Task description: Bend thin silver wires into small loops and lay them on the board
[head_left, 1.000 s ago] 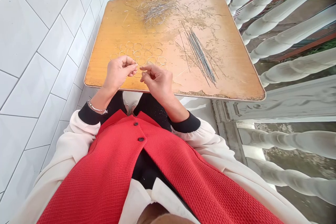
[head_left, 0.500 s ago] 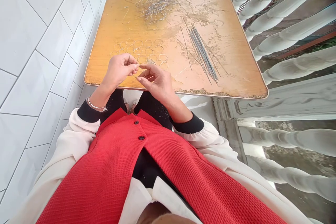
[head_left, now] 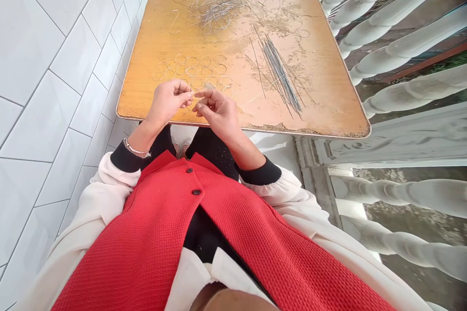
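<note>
Left hand (head_left: 170,99) and right hand (head_left: 218,112) meet over the 6 o'clock edge of the table (head_left: 153,19). Each has thumb and forefinger pinched together on a thin wire (head_left: 197,93), which spans the small gap between the fingertips. Rings (head_left: 199,69) lie in rows just at 12 o'clock of the hands. Straight rods (head_left: 279,70) are at 2 o'clock, and the tangled pile (head_left: 219,9) is farther out at 12.

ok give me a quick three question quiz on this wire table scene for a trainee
1. True or false: the straight wires lie right of the wire rings.
2. What lies at the table's far edge? A tangled wire heap, B pliers, C spool.
3. Fill in: the left hand and right hand pinch a thin ____ between them.
Key: 1 true; 2 A; 3 wire.
</note>
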A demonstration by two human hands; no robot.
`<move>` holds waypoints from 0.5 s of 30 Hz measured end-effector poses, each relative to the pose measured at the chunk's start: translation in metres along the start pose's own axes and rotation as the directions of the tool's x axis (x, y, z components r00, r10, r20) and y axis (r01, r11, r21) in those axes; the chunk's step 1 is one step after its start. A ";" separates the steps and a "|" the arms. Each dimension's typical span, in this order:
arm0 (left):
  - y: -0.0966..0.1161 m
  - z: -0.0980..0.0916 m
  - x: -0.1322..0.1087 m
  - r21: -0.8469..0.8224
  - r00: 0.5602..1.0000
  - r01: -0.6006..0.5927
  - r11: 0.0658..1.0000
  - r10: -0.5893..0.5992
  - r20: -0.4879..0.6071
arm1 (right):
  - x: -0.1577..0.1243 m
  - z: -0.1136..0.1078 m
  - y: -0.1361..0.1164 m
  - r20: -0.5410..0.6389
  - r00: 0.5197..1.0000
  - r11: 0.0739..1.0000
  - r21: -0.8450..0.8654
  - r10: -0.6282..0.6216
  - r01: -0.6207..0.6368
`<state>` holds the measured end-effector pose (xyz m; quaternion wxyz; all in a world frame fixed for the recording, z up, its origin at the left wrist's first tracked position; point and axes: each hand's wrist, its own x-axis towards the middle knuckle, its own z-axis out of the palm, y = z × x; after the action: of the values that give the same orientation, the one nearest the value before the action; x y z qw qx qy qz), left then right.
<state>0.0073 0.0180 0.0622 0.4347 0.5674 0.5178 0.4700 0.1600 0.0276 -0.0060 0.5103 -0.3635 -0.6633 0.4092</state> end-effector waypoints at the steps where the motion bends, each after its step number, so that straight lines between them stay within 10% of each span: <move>1: 0.001 0.000 0.000 0.003 1.000 0.005 1.000 -0.005 0.018 | 0.000 -0.001 -0.001 -0.029 0.999 0.999 -0.045 -0.023 0.022; 15: -0.005 -0.008 0.005 -0.019 0.993 -0.019 1.000 0.021 0.120 | -0.006 0.001 -0.008 -0.127 0.963 0.914 -0.364 -0.238 0.178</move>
<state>-0.0011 0.0237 0.0590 0.4653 0.5961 0.4806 0.4440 0.1598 0.0186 -0.0017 0.5326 -0.4088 -0.7147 0.1960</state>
